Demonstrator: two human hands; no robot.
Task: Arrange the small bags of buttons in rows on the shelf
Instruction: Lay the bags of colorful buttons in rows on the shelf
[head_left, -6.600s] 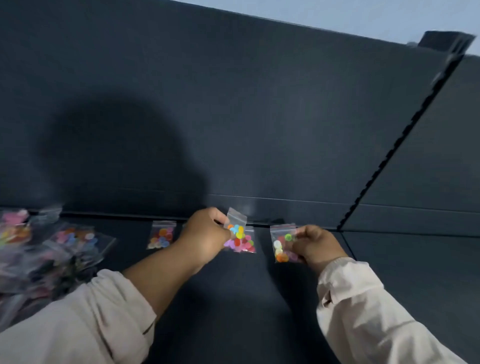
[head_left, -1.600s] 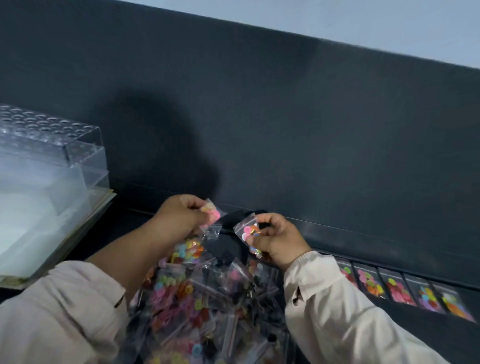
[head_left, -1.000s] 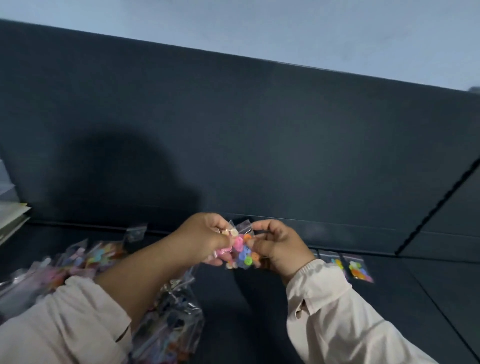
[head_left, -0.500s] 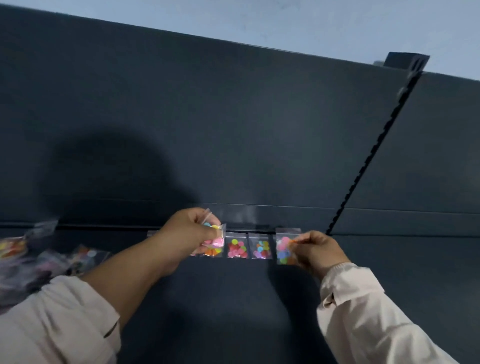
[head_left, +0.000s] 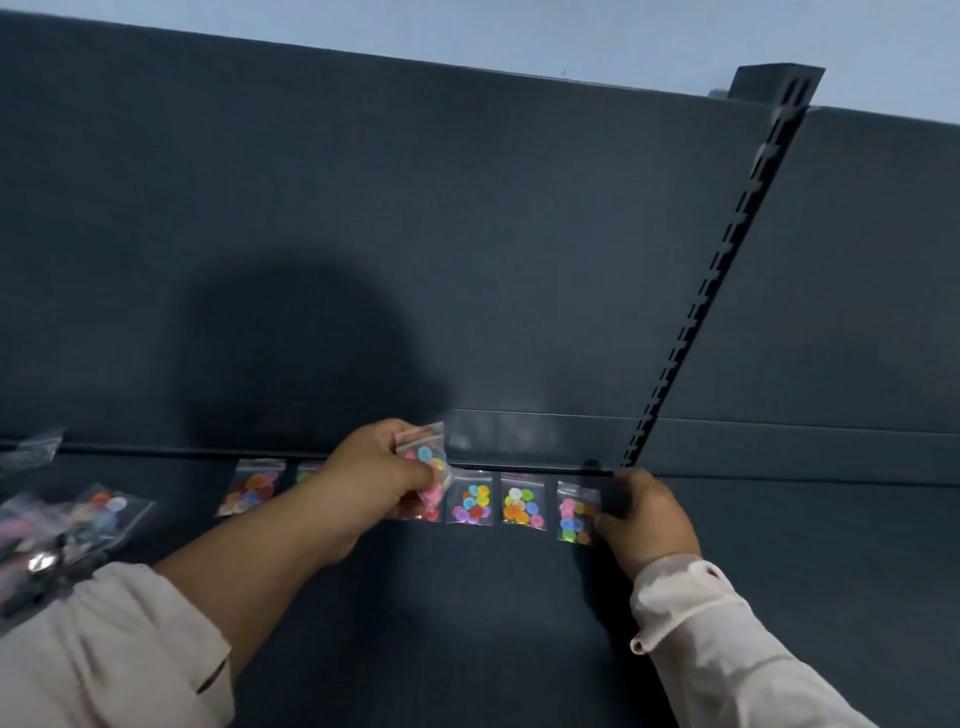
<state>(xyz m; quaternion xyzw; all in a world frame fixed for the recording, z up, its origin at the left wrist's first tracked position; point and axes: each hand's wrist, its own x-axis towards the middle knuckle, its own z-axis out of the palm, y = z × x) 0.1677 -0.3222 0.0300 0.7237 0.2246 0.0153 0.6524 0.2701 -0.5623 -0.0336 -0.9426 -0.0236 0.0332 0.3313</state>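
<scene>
Head view: the left hand (head_left: 374, 478) has its fingers clamped on a raised bag (head_left: 423, 457) just above the row on the shelf (head_left: 519, 623); the right hand (head_left: 644, 514) pinches the edge of the end bag (head_left: 574, 512), which lies flat beside 2 laid bags (head_left: 471, 504). The plastic looks slick; set down askew, the raised bag could overlap a neighbour; a sideways tug could skew the end bag.

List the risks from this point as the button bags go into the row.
The left hand holds a button bag over an occupied spot in the row; dropped there, it would likely overlap. The right hand pinches the end bag by its edge; a tug could skew it against its neighbour.
</scene>
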